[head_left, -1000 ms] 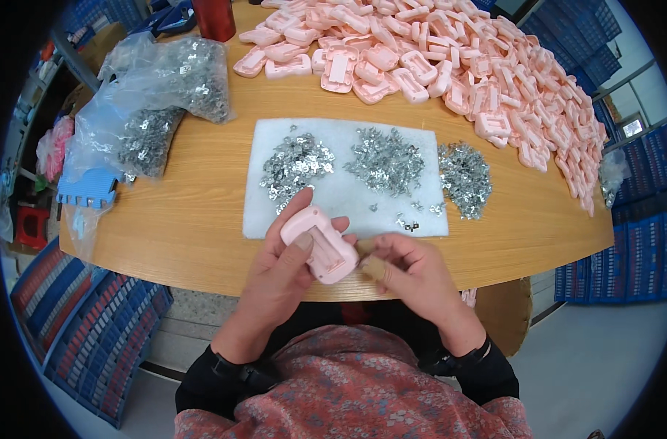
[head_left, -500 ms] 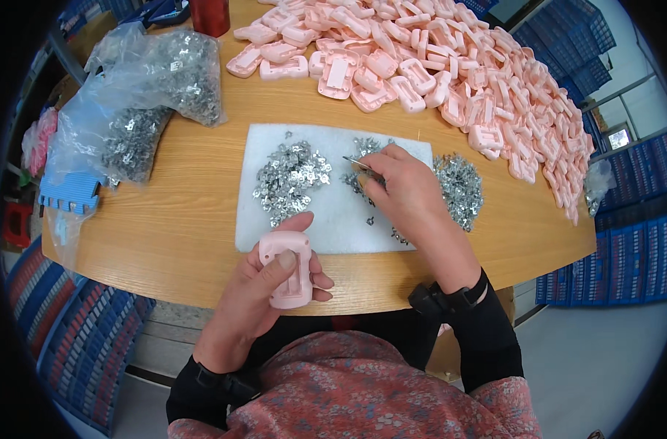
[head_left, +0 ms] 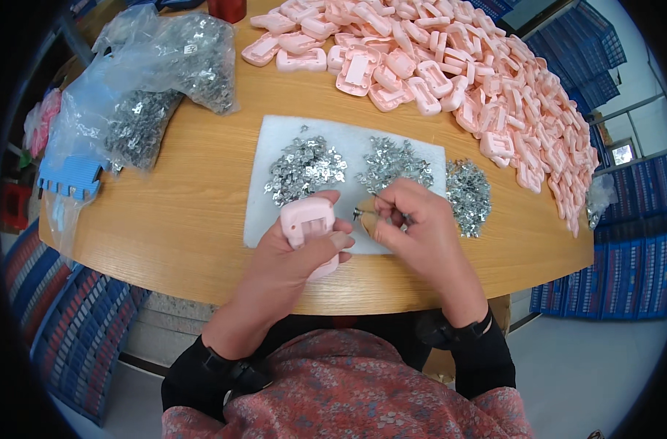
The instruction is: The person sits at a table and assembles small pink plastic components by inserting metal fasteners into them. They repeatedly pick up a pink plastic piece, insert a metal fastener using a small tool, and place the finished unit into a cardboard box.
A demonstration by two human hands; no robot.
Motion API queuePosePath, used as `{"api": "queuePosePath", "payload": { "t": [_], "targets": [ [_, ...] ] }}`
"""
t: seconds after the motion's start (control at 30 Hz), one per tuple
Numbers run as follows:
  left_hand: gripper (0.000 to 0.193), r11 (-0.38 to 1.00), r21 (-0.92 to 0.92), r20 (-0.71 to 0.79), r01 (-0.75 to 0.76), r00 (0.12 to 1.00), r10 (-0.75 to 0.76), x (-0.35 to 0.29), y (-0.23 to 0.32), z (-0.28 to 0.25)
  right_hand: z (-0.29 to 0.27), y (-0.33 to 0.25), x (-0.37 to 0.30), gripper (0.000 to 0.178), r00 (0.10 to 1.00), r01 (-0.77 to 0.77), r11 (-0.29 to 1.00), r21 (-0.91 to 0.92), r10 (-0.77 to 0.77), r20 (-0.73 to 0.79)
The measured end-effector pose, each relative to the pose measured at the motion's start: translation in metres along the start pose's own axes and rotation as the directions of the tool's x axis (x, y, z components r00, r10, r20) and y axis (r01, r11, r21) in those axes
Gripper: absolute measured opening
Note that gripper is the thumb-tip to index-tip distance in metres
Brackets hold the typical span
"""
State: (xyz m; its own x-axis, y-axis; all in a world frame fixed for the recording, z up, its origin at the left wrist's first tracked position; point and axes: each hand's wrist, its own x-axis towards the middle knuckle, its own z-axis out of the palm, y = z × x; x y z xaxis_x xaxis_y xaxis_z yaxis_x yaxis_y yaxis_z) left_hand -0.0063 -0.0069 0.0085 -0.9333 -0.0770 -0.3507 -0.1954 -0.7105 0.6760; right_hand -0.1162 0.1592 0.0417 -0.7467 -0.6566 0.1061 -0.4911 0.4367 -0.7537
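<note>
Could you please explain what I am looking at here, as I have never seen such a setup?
Of course. There is no machine: these are a person's bare hands, seen by a fisheye camera worn on the head and looking down, so straight edges bend. The left hand holds a pink plastic casing. The right hand pinches a small metal piece, too small to make out fully. On the wooden table lies a white mat with two piles of metal parts; a third lies to its right. Beyond are a heap of pink casings and, at left, clear bags of metal parts.
</note>
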Motion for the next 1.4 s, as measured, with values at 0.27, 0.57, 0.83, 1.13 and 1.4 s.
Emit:
{"api": "queuePosePath", "payload": {
  "t": [0.27, 0.57, 0.83, 1.13, 1.4],
  "targets": [
    [0.05, 0.993, 0.097, 0.031, -0.069, 0.997, 0.066, 0.005, -0.01, -0.002, 0.005, -0.014, -0.022, 0.015, 0.999, -0.035, 0.994, 0.107, 0.036, -0.005],
    [0.045, 0.979, 0.202, 0.081, -0.037, 0.997, 0.021, 0.005, -0.016, 0.009, -0.005, -0.007, -0.03, 0.015, 0.976, -0.213, 0.956, 0.201, 0.197, 0.096],
    [0.04, 0.916, 0.342, 0.212, -0.208, 0.967, 0.14, 0.009, -0.05, -0.002, -0.005, 0.002, -0.048, 0.013, 0.953, -0.291, 0.936, 0.197, 0.265, 0.146],
    [0.039, 0.825, 0.507, 0.225, -0.25, 0.962, 0.154, -0.005, -0.032, 0.006, 0.007, 0.008, -0.053, 0.014, 0.946, -0.315, 0.85, 0.422, 0.245, 0.213],
    [0.039, 0.992, 0.098, 0.217, 0.085, 0.971, -0.104, -0.002, -0.024, 0.005, 0.002, 0.021, -0.056, 0.015, 0.988, -0.156, 0.891, 0.427, 0.147, 0.053]
  ]
}}
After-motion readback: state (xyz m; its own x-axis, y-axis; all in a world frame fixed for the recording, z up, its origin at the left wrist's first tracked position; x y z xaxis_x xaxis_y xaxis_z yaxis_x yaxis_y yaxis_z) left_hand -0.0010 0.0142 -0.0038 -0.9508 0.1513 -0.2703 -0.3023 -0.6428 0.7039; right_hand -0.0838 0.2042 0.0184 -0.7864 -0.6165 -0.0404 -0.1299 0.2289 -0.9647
